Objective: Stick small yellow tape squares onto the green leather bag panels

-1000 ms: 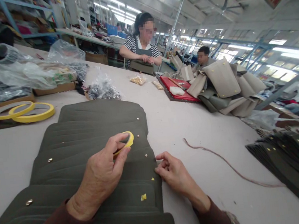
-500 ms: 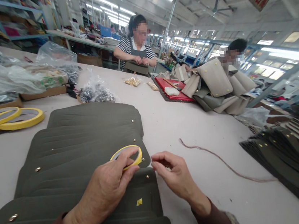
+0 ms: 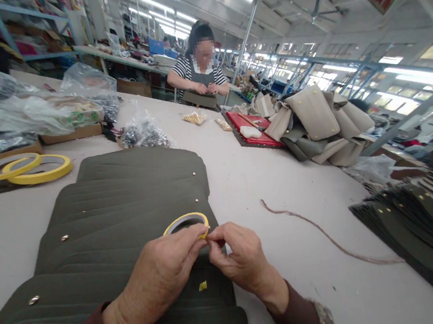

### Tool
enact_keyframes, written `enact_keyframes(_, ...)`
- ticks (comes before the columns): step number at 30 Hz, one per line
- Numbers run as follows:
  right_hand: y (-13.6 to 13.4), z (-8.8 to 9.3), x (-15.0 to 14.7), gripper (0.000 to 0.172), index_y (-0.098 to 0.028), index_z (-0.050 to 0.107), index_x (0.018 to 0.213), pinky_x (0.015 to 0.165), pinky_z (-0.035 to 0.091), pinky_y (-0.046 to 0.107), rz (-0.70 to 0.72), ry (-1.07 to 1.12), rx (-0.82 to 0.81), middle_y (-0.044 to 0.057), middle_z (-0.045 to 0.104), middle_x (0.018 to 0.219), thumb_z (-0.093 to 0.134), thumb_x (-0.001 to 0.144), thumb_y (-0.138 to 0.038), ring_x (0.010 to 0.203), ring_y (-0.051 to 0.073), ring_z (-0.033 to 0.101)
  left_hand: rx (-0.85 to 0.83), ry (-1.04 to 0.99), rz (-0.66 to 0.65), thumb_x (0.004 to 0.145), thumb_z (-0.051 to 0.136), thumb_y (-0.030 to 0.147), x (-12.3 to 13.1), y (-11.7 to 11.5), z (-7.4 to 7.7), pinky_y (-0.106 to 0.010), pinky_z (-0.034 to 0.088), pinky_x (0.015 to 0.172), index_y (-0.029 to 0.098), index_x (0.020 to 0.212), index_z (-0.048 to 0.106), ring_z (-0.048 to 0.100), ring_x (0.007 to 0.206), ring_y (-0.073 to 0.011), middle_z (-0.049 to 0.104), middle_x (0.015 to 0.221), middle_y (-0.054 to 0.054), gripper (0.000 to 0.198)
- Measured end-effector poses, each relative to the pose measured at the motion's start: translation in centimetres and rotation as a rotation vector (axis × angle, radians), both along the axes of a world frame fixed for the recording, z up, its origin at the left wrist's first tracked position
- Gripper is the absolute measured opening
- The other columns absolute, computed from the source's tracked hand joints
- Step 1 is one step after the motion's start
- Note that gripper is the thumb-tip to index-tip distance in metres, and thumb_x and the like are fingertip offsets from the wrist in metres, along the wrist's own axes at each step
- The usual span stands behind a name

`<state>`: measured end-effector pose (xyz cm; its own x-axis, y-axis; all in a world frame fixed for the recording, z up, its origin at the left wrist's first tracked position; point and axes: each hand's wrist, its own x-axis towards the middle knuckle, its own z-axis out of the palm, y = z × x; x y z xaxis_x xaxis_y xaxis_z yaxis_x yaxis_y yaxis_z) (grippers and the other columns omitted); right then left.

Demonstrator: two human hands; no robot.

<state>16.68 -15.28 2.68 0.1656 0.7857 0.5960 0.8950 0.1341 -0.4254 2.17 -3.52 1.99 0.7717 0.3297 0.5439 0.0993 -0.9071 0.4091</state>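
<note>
My left hand (image 3: 163, 273) is closed around the near edge of a roll of yellow tape (image 3: 184, 219), which it holds tilted above dark green panels (image 3: 129, 220). With thumb and forefinger pinched, my right hand (image 3: 245, 263) meets the roll's right edge beside my left fingertips. The bit of tape between the pinched fingers is mostly hidden. The panels overlap in a fanned stack and carry small metal studs (image 3: 65, 238). Two lower panels bear yellow tape scraps (image 3: 203, 285) near their right edges.
Two more yellow tape rolls (image 3: 39, 169) lie at the left. Plastic bags of metal parts (image 3: 144, 131) stand behind the panels. A brown cord (image 3: 319, 228) crosses the table at right, near stacked dark pieces (image 3: 402, 228). A co-worker (image 3: 199, 69) works across the table.
My right hand has moved left, and its pinched fingertips now meet the tape roll's edge. My left hand still holds the roll. The view has shifted slightly.
</note>
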Motion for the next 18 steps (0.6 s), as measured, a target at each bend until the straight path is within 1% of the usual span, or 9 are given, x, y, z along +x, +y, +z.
enact_keyframes(2, 0.0, 0.1, -0.3, 0.017, -0.021, 0.064, 0.076, 0.06, 0.049, 0.025, -0.025, 0.019, -0.006, 0.002, 0.065, 0.065, 0.051, 0.082, -0.012, 0.06, 0.014, 0.06, -0.011, 0.041, -0.006, 0.098, 0.043, 0.028, 0.0, -0.1, 0.3, -0.021, 0.054, 0.069, 0.023, 0.099, 0.063, 0.071, 0.076, -0.0139, 0.075, 0.094, -0.001, 0.021)
enact_keyframes(4, 0.0, 0.3, -0.7, 0.014, -0.02, 0.064, 0.073, 0.059, 0.049, 0.025, -0.073, 0.16, -0.045, 0.001, 0.065, 0.064, 0.053, 0.08, -0.014, 0.057, 0.013, 0.059, 0.015, 0.072, 0.008, 0.097, 0.041, 0.023, 0.1, -0.2, 0.6, -0.022, 0.051, 0.064, 0.023, 0.095, 0.063, 0.068, 0.071, -0.014, 0.072, 0.086, -0.001, 0.022)
enact_keyframes(5, 0.1, 0.4, -0.8, 0.012, -0.02, 0.064, 0.071, 0.055, 0.048, 0.024, -0.1, 0.294, -0.09, 0.001, 0.065, 0.062, 0.055, 0.079, -0.016, 0.054, 0.012, 0.059, 0.042, 0.078, 0.016, 0.096, 0.041, 0.021, 0.2, -0.3, 0.7, -0.023, 0.05, 0.061, 0.023, 0.092, 0.063, 0.066, 0.068, -0.0144, 0.07, 0.082, -0.001, 0.022)
enact_keyframes(7, 0.4, 0.3, -1.0, 0.01, -0.019, 0.063, 0.069, 0.048, 0.046, 0.022, -0.139, 0.639, -0.209, -0.001, 0.062, 0.056, 0.058, 0.077, -0.022, 0.047, 0.012, 0.057, 0.105, 0.078, 0.028, 0.095, 0.042, 0.018, 0.3, -0.6, 0.8, -0.024, 0.045, 0.055, 0.022, 0.085, 0.061, 0.061, 0.062, -0.0151, 0.064, 0.073, -0.001, 0.022)
enact_keyframes(9, 0.6, 0.0, -0.7, 0.012, -0.017, 0.062, 0.067, 0.042, 0.045, 0.021, -0.158, 0.943, -0.296, -0.003, 0.06, 0.05, 0.061, 0.074, -0.027, 0.041, 0.011, 0.055, 0.144, 0.058, 0.022, 0.093, 0.043, 0.016, 0.3, -1.1, 1.0, -0.025, 0.041, 0.051, 0.022, 0.079, 0.059, 0.056, 0.058, -0.0151, 0.058, 0.068, 0.0, 0.023)
enact_keyframes(11, 0.6, -0.5, 0.1, 0.015, -0.016, 0.061, 0.065, 0.041, 0.047, 0.021, -0.202, 1.109, -0.301, -0.004, 0.059, 0.048, 0.065, 0.07, -0.03, 0.04, 0.01, 0.055, 0.145, 0.031, -0.004, 0.093, 0.042, 0.015, 0.2, -1.5, 1.1, -0.025, 0.04, 0.052, 0.021, 0.079, 0.058, 0.054, 0.058, -0.0148, 0.056, 0.068, 0.0, 0.023)
enact_keyframes(13, 0.1, -1.1, 1.2, 0.018, -0.015, 0.061, 0.065, 0.042, 0.048, 0.021, -0.232, 1.169, -0.339, -0.003, 0.06, 0.049, 0.068, 0.067, -0.032, 0.04, 0.01, 0.055, 0.121, 0.019, -0.022, 0.095, 0.041, 0.015, -0.1, -1.7, 1.2, -0.024, 0.043, 0.056, 0.021, 0.083, 0.059, 0.056, 0.061, -0.0145, 0.058, 0.07, 0.0, 0.022)
enact_keyframes(16, -1.1, -1.6, 2.3, 0.021, -0.013, 0.065, 0.07, 0.043, 0.048, 0.02, -0.196, 1.166, -0.551, -0.002, 0.062, 0.052, 0.072, 0.067, -0.033, 0.041, 0.009, 0.056, 0.082, 0.015, 0.021, 0.098, 0.04, 0.019, -0.4, -1.3, 1.1, -0.024, 0.048, 0.064, 0.021, 0.091, 0.061, 0.062, 0.069, -0.0141, 0.064, 0.077, -0.001, 0.022)
enact_keyframes(18, -1.7, -1.8, 2.5, 0.021, -0.013, 0.066, 0.072, 0.043, 0.047, 0.019, -0.188, 1.123, -0.65, -0.002, 0.062, 0.054, 0.071, 0.07, -0.033, 0.042, 0.008, 0.056, 0.067, 0.004, 0.073, 0.098, 0.041, 0.022, -0.5, -0.9, 0.9, -0.025, 0.05, 0.07, 0.021, 0.094, 0.061, 0.065, 0.075, -0.0144, 0.068, 0.084, -0.002, 0.021)
